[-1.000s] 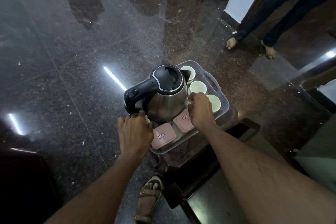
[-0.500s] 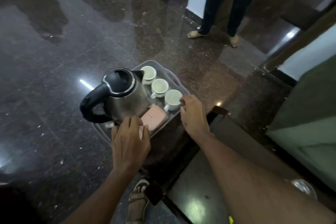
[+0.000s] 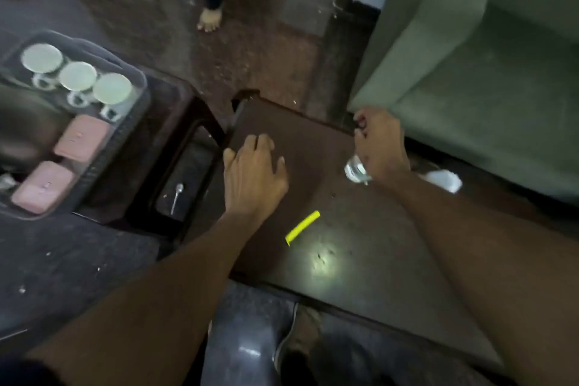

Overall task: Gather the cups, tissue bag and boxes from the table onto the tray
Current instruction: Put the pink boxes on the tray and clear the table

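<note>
At the left, the grey tray (image 3: 142, 84) holds three white cups (image 3: 77, 76) in a row, two pink boxes (image 3: 82, 137) and a blurred dark kettle (image 3: 22, 122). My left hand (image 3: 253, 172) lies palm down with fingers spread on the dark table (image 3: 313, 141), holding nothing. My right hand (image 3: 380, 144) is at the table's far right edge with curled fingers, over a clear glass (image 3: 354, 171); blur hides whether it grips anything. A white tissue bag (image 3: 443, 180) lies just right of that wrist.
A yellow stick (image 3: 302, 227) lies on the table near me. A spoon (image 3: 176, 197) rests on a lower shelf between tray and table. A green sofa (image 3: 485, 56) borders the table's far right. Another person's bare foot (image 3: 209, 19) stands on the floor beyond.
Both hands have left the tray and moved right onto the dark table. The view has swung right, so the tray now sits at the left edge.
</note>
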The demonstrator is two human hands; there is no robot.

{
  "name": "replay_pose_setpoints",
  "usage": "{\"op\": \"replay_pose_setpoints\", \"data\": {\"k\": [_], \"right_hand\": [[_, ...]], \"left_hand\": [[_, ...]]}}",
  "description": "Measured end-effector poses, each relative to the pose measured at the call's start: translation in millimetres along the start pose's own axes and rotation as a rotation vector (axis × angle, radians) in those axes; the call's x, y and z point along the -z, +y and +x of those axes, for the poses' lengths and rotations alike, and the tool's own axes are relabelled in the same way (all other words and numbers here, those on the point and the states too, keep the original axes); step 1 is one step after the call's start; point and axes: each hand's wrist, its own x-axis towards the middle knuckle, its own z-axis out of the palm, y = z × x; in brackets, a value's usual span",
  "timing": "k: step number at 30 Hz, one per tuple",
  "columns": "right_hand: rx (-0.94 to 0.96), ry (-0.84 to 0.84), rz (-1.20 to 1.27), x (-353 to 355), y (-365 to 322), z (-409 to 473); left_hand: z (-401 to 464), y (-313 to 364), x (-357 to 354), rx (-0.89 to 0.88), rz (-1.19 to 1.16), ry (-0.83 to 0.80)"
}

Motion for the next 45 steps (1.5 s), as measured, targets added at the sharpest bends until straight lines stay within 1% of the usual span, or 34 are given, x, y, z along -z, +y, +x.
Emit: {"op": "replay_pose_setpoints", "data": {"k": [4,7,12,16,19,24,28,31,35,39,41,45], "right_hand": [[-0.084,-0.010,-0.012,13.8,68.4,-42.3],[-0.113,-0.036,-0.015,13.8,103.4,-72.0],[-0.119,-0.034,0.025,2.5,134.1,-119.8],[-0.129,-0.067,0.067,-18.0,140.3,-144.1],[-0.146,-0.091,0.093,-39.9,131.2,-152.0],[-0.138,-0.204,0.149,-88.4,89.2,-147.4],[-0.071,-0.336,0.171,-122.8,58.4,-142.4],[-0.025,-0.406,0.160,-141.9,50.8,-141.2],[-0.024,-0.411,0.126,-159.6,49.4,-135.4],[-0.063,-0.395,0.019,-158.4,36.8,-124.0],[-0.048,-0.383,-0.007,-152.1,25.6,-115.3],[-0.008,-0.356,-0.073,-134.0,-15.7,-78.7]], "left_hand": [[-35.2,30.1,-35.6,-0.035,0.024,-0.107],[-63.1,37.9,-59.3,-0.031,0.060,-0.187],[-99.7,40.8,-93.3,-0.017,0.148,-0.286],[-110.6,33.6,-108.0,-0.024,0.201,-0.316],[-111.7,22.7,-112.0,-0.007,0.251,-0.354],[-113.5,-1.8,-117.2,0.054,0.301,-0.430],[-114.9,-13.0,-128.6,0.071,0.305,-0.454],[-112.9,-21.1,-138.2,0.079,0.287,-0.464],[-104.9,-28.7,-146.8,0.099,0.267,-0.491],[-97.7,-33.9,-144.5,0.096,0.215,-0.534],[-89.0,-37.2,-137.0,0.096,0.182,-0.492],[-52.6,-49.2,-104.8,0.118,0.085,-0.351]]}}
